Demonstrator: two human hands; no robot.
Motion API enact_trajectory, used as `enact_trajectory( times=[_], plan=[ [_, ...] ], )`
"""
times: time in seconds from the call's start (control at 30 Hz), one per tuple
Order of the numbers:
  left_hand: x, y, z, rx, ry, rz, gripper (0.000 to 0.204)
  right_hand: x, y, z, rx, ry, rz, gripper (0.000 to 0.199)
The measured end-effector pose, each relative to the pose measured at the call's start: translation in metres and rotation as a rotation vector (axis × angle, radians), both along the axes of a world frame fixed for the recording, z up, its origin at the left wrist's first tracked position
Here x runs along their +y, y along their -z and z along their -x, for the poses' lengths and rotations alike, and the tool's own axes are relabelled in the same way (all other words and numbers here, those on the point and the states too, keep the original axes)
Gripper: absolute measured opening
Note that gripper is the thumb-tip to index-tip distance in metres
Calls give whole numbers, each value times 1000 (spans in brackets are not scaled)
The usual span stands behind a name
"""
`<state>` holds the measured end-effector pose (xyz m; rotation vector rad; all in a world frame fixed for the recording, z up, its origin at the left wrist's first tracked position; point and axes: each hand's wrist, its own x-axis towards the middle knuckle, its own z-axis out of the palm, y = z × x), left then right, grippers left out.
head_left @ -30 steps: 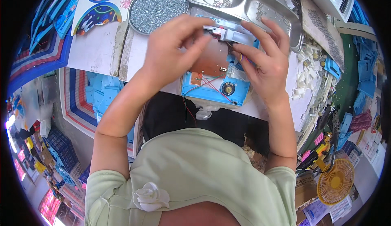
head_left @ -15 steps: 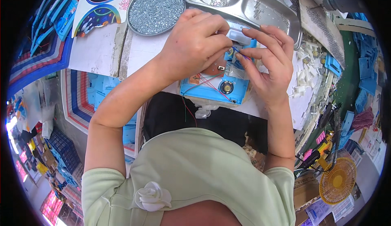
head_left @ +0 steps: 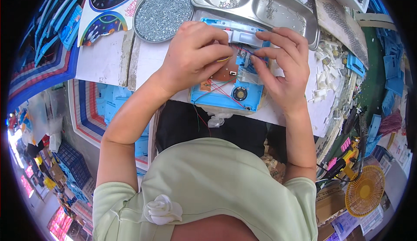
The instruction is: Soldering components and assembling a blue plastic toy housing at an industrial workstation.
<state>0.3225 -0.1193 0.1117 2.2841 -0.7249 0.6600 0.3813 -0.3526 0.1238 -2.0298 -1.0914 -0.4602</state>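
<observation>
A blue plastic casing [head_left: 213,98] lies on the worktable in front of me, with a brown circuit board [head_left: 226,72], a small round speaker [head_left: 239,93] and thin red and green wires in it. My left hand [head_left: 193,54] is over the casing's left side, its fingers pinched on a thin yellow wire [head_left: 223,59]. Over the right side is my right hand [head_left: 284,63], thumb and forefinger closed near a thin blue wire [head_left: 247,51]; its other fingers are bent beside a pale grey part [head_left: 246,38]. My fingers partly hide the inside of the casing.
Behind the casing stand a round tray of small silver screws [head_left: 163,15] and a steel compartment tray [head_left: 256,7]. White plastic pieces [head_left: 323,73] are scattered at the right. A printed card [head_left: 104,21] lies at the far left. Lower right is a yellow fan [head_left: 365,190].
My left hand has drawn back leftward from my right fingertips, with a yellow wire now showing in it. More of the casing's middle and the grey part is uncovered. The view has shifted slightly.
</observation>
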Motion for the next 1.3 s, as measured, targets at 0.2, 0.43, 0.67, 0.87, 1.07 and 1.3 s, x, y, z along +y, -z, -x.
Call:
enact_trajectory(
  times=[0.2, 0.43, 0.67, 0.87, 1.07, 1.3],
  plan=[
    [-1, -5, -3, -32, 84, -55, 30, 5, 2, 0, -2, -11, -34, 23],
    [-6, -1, 3, 58, 131, -30, 30, 15, -1, -9, 23, -29, -79, 19],
    [-35, -6, 4, 196, 16, -117, 23, 25, -15, -18, 139, -6, -79, 25],
    [-46, -6, 1, 193, -64, -57, 18, -115, -26, 39, 362, 466, -368, 28],
    [-49, -12, 3, 254, -90, -39, 15, -266, -3, 120, 684, 983, -791, 23],
    [-52, -11, 1, 253, -108, -45, 11, -326, 9, 96, 562, 1093, -1088, 25]
  ],
)
